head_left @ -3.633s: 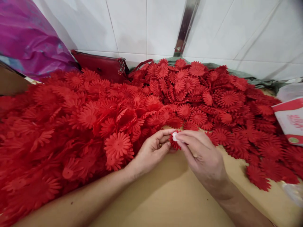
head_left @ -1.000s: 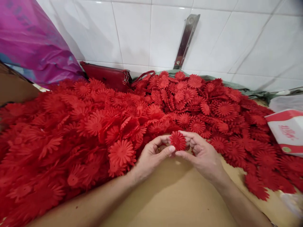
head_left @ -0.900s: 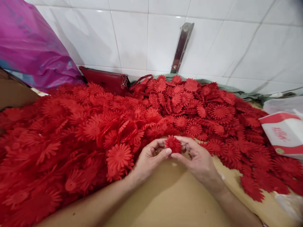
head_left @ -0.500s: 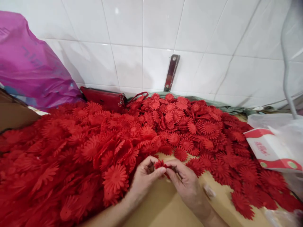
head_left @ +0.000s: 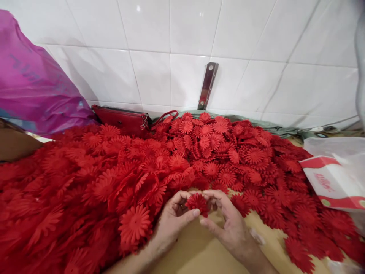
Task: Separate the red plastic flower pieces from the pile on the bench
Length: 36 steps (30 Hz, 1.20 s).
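Between thumb and fingers, my left hand pinches a small layered red artificial flower, low in the middle of the view. My right hand is just to its right, thumb and forefinger spread apart. The right forefinger's tip is at the flower's upper edge; whether it touches cannot be made out. Close to the left forearm, a large heap of flat red petal pieces spreads over the left side. Another pile of red petal pieces lies behind and to the right.
The tan work surface shows beneath my hands. A purple plastic bag stands at the left and a red purse lies against the tiled wall. On the wall is a metal bracket. At right sits a white-and-red package.
My right thumb and forefinger have parted from their pinch on the flower. The flower now faces up more and shows its layered petals, still in my left hand. The view has shifted slightly.
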Motion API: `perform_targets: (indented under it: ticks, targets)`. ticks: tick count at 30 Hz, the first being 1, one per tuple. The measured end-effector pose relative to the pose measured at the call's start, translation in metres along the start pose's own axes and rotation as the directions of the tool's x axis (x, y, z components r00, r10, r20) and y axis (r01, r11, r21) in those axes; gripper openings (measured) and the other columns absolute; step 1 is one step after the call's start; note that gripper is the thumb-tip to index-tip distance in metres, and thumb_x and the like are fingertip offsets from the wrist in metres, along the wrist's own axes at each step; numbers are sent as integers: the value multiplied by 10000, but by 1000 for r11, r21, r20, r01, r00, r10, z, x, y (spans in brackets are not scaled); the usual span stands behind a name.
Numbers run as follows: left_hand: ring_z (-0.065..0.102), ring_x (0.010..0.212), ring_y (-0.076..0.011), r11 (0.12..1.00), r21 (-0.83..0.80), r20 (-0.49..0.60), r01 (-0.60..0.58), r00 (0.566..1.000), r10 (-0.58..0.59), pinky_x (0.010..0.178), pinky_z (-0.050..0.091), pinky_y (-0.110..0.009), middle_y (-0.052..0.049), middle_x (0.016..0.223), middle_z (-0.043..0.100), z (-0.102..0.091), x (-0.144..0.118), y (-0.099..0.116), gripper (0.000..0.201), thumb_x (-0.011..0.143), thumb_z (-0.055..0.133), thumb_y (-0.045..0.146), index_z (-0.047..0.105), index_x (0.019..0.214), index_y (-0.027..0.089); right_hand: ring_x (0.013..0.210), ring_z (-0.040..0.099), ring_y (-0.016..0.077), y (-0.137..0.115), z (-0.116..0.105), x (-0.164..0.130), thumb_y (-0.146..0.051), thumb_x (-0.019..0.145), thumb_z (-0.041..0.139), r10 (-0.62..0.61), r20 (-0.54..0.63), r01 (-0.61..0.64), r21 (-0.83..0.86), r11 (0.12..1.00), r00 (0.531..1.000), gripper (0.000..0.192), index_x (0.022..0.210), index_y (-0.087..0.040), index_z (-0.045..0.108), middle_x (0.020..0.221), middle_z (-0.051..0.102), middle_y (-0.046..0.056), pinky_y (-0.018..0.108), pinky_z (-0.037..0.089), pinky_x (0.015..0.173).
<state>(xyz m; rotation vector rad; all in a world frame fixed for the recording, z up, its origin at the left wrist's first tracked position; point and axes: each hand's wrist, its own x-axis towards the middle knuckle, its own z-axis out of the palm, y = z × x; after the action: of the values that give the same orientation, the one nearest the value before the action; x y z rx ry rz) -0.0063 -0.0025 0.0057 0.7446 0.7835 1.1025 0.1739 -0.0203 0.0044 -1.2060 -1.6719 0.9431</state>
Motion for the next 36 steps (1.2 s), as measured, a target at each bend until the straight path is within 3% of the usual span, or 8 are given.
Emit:
perform_targets:
  ticks: [4, 7, 11, 16, 20, 22, 27, 36]
  targets:
    - [543, 673, -101, 992, 119, -39, 33, 999, -29, 668, 439, -204, 40, 712, 604, 4, -1, 2, 450, 650, 910, 403, 536, 777, 188, 1050, 624, 232, -1, -4, 2, -411, 886, 717, -219, -182, 194, -145, 970, 959, 417, 1246, -247, 587, 1132, 613, 92, 338, 543, 882]
    - [482, 624, -89, 984, 176, 8, 30, 999, -32, 615, 403, -198, 48, 677, 551, 6, -2, 2, 459, 648, 901, 426, 534, 779, 184, 1151, 606, 237, -6, -5, 1, -388, 896, 714, -275, -137, 251, -173, 952, 952, 367, 1223, -271, 597, 1188, 620, 87, 351, 519, 985]
    - [476, 637, -104, 951, 307, 54, -38, 998, 22, 615, 401, -214, 38, 683, 536, 7, -5, -1, 401, 671, 875, 386, 546, 759, 177, 1160, 620, 215, -14, -1, 1, -336, 914, 702, -254, -38, 247, -124, 961, 967, 293, 1191, -275, 629, 1165, 643, 72, 334, 512, 1021]
    - [523, 665, -119, 856, 504, 37, -116, 993, 112, 635, 416, -219, 10, 713, 603, 7, -7, -1, 278, 751, 810, 348, 605, 789, 165, 1061, 663, 197, -10, -3, 6, -323, 960, 635, -124, 39, 121, 67, 990, 992, 125, 1030, -235, 689, 1043, 673, 69, 339, 547, 971]
    - [610, 714, -145, 893, 444, -16, -77, 995, 94, 683, 468, -236, -15, 782, 685, 7, -7, 2, 287, 734, 832, 348, 630, 830, 168, 1135, 667, 222, -2, -9, 10, -420, 880, 736, -69, 155, 41, 178, 983, 985, 348, 1172, -233, 704, 1171, 687, 99, 360, 551, 998]
    - [647, 752, -161, 922, 381, -21, -74, 996, 89, 719, 495, -250, -26, 812, 717, 6, -5, 2, 288, 728, 842, 344, 665, 874, 169, 1169, 661, 231, 1, -11, 12, -420, 842, 778, -70, 145, 46, 162, 986, 987, 406, 1200, -242, 708, 1210, 695, 104, 375, 542, 1023]
    - [700, 857, -187, 969, 234, 19, -80, 997, 78, 811, 536, -276, -55, 952, 779, 4, -1, 2, 378, 664, 894, 324, 727, 972, 181, 1076, 702, 225, 3, -13, 13, -374, 855, 767, -73, -8, 73, 17, 997, 997, 294, 1116, -239, 747, 1117, 739, 92, 367, 574, 961]
    - [633, 709, -145, 916, 380, 45, -132, 991, 124, 721, 507, -246, -15, 749, 708, 0, -3, -1, 225, 783, 818, 356, 709, 822, 163, 774, 708, 175, 2, -13, 7, -429, 914, 693, -148, 6, 147, -142, 979, 989, 217, 964, -223, 742, 850, 747, 44, 281, 588, 735]
